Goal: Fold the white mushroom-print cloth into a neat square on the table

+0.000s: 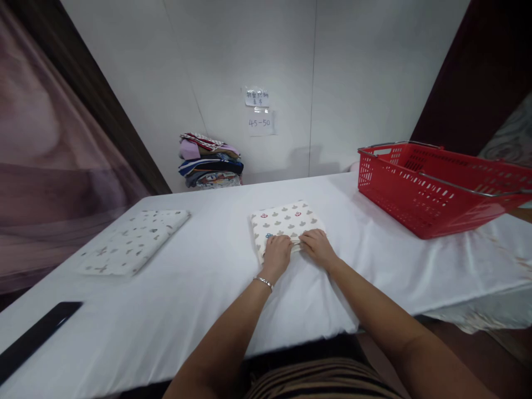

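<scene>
A folded cream cloth point(282, 219) printed with small grey, red and blue motifs lies on the white-covered table in front of me. My left hand point(278, 252), with a silver bracelet at its wrist, is closed on the cloth's near edge, left of its middle. Close beside it, my right hand point(318, 247) grips the same edge with curled fingers. Folded layers show between the two hands. The fingertips are partly hidden against the fabric.
A second folded printed cloth point(137, 241) lies at the left, behind a dark flat object point(37, 338). A red basket point(415, 194) with metal handles stands at the right. Stacked fabrics point(211, 160) sit by the wall point(282, 44), below paper notes point(261, 123).
</scene>
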Tool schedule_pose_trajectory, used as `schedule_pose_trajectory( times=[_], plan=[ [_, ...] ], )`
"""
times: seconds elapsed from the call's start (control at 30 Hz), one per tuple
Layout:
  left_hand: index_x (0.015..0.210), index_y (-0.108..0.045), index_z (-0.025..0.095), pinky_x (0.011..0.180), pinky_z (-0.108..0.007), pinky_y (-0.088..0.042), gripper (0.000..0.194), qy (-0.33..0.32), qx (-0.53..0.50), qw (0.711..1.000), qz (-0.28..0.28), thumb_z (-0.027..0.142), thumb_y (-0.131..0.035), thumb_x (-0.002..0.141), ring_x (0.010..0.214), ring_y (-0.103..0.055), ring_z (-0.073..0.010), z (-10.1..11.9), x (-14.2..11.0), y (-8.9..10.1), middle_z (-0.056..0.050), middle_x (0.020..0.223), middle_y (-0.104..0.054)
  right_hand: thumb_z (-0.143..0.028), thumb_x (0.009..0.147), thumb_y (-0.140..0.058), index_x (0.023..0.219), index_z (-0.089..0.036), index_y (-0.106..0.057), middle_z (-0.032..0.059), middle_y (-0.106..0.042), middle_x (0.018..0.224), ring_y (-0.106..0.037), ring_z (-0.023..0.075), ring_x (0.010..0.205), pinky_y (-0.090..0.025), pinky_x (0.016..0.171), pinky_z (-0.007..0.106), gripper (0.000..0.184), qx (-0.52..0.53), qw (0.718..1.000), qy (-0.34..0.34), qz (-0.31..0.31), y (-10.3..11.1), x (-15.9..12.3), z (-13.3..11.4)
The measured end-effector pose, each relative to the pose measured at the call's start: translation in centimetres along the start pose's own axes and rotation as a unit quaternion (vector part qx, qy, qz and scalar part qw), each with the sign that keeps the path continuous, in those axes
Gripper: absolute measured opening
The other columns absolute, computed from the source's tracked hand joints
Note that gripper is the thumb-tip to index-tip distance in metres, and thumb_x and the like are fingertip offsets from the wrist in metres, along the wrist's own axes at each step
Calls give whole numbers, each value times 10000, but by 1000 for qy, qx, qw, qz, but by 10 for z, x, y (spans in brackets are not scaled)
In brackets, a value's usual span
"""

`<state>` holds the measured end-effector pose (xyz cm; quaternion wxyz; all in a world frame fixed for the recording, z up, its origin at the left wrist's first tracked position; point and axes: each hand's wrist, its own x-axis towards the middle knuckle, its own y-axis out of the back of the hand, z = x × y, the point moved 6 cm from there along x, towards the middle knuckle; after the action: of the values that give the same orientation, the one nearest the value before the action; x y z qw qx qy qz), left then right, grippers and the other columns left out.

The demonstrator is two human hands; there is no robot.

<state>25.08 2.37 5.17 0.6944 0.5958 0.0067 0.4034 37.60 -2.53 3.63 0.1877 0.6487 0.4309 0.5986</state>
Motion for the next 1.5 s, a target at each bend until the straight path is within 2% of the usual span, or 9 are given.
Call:
schedule_pose_trajectory(
  times=[0.27,0.4,0.5,0.6,0.73,0.9,1.13,1.33,1.5],
  plan=[
    [866,-559,198,783,-314,-399,177,14,30,999,-38,221,-389,910,878,-563,-172,-3,1,-4,-32,904,-630,-169,890,-460,980,-202,-608,54,-633,931,-515,192,896,-324,813,347,176,-25,1000,3,0,-1,3,-4],
    [952,-553,204,818,-346,-389,144,16,55,998,-31,169,-447,860,927,-561,-200,-4,-4,-2,-43,939,-638,-143,884,-446,967,-205,-607,52,-637,932,-514,192,893,-323,816,347,192,-32,999,5,5,-1,1,-1],
    [1009,-550,213,836,-369,-380,241,42,72,996,-12,111,-469,805,966,-546,-223,-11,-9,5,-58,980,-636,-134,877,-454,971,-210,-610,50,-637,929,-516,192,892,-323,811,344,198,-41,999,4,1,-3,0,1],
    [973,-569,215,826,-372,-383,284,57,88,994,-7,60,-444,772,958,-540,-226,-19,-13,11,-58,960,-631,-155,889,-446,966,-207,-609,51,-637,923,-516,189,881,-323,807,342,188,-34,999,7,6,-2,0,1],
    [957,-602,226,835,-373,-385,317,37,106,994,4,41,-413,782,990,-521,-225,-24,-20,19,-64,1016,-618,-156,903,-425,965,-201,-608,56,-635,938,-509,186,893,-319,816,341,198,-22,1000,16,14,1,0,-2],
    [925,-635,233,828,-381,-392,304,23,110,994,-6,54,-428,792,969,-526,-234,-27,-27,20,-68,973,-627,-157,900,-452,946,-203,-620,52,-630,961,-500,190,917,-315,812,341,180,-28,999,28,-7,0,-1,-6],
    [987,-606,236,837,-378,-386,315,20,94,995,-2,58,-435,792,966,-529,-220,-30,-33,25,-62,989,-630,-162,889,-486,950,-210,-636,51,-635,953,-507,184,907,-330,813,340,169,-26,999,29,-10,-1,-4,-4],
    [971,-604,238,829,-387,-389,244,68,114,991,24,120,-484,794,992,-498,-237,-42,-42,37,-70,997,-593,-171,897,-473,964,-219,-648,54,-637,961,-512,186,910,-345,816,348,194,-19,1000,23,-10,-1,-5,-3],
    [969,-622,228,777,-379,-404,233,98,122,988,1,139,-492,797,931,-504,-230,-43,-47,36,-64,928,-585,-191,901,-475,969,-223,-647,53,-637,957,-518,193,919,-350,825,357,188,-5,1000,21,-8,-3,-7,-1]
  ],
)
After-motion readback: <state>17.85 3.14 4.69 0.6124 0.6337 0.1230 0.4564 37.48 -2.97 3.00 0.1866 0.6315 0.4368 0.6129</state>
